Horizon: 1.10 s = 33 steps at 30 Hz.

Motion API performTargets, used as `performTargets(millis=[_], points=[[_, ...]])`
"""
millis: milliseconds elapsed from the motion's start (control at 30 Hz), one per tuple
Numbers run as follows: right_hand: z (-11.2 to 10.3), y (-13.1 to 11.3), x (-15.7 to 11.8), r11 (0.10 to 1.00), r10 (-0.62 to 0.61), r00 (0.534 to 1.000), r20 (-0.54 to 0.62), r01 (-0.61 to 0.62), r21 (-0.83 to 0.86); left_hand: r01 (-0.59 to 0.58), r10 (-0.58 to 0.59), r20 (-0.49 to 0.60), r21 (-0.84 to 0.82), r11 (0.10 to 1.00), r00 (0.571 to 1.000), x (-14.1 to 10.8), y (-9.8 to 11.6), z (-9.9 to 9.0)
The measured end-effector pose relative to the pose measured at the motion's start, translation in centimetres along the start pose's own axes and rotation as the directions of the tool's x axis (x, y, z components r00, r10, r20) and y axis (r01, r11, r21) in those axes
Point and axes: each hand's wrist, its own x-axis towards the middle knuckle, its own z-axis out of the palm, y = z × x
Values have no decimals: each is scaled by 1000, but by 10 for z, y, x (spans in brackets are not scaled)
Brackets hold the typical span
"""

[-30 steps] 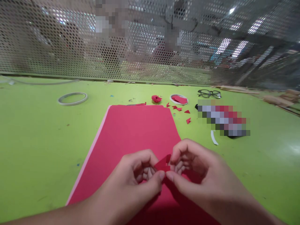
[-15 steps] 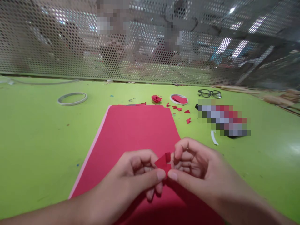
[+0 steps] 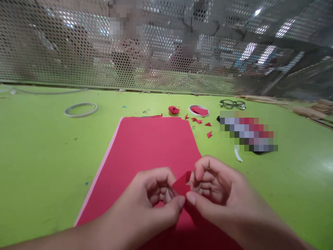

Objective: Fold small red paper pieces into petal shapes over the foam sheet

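My left hand (image 3: 156,198) and my right hand (image 3: 218,191) meet over a large red paper sheet (image 3: 153,146) on the green table. Between them is a small folded red paper piece (image 3: 182,184), pointed at its left, with a flap standing at its right. My left fingers and thumb pinch its left and lower side. The right thumb and fingertips close on its right edge, the other fingers curled. Past the sheet's top right corner lie several small folded red paper triangles (image 3: 207,124) and a round pleated red paper piece (image 3: 173,110).
A tape roll (image 3: 81,109) lies at the back left. A white ring (image 3: 190,111) holding red paper pieces, eyeglasses (image 3: 232,104) and a blurred-out dark-edged object (image 3: 247,133) are at the right, near a white strip (image 3: 238,155). A perforated metal panel (image 3: 91,66) stands along the back.
The left thumb has shifted down, baring more of the red paper piece's face. The upper flap now leans toward my right fingers. Both hands have sunk slightly.
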Motion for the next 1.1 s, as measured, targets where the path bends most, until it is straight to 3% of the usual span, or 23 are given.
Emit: performTargets(millis=[167, 400, 600, 733, 867, 1100], points=[[0, -6, -1, 1000, 24, 1000, -5, -24, -8, -42, 42, 21, 19, 999, 999, -1, -2, -1], [-6, -1, 5, 959, 174, 979, 105, -193, 207, -69, 69, 6, 45, 997, 998, -3, 0, 1], [-4, 3, 5, 987, 73, 997, 30, -76, 143, -53, 52, 24, 25, 998, 998, 1, 1, 0], [-4, 3, 4, 992, 70, 997, 19, -72, 105, -64, 64, 39, -3, 998, 997, 0, 0, -2], [-3, 6, 7, 990, 50, 998, 32, -54, 129, -81, 81, 3, 58, 995, 997, -4, -1, -1], [-6, 9, 7, 1000, -9, 998, 55, 9, 12, -119, 112, 47, 194, 974, 993, -1, -1, 0]])
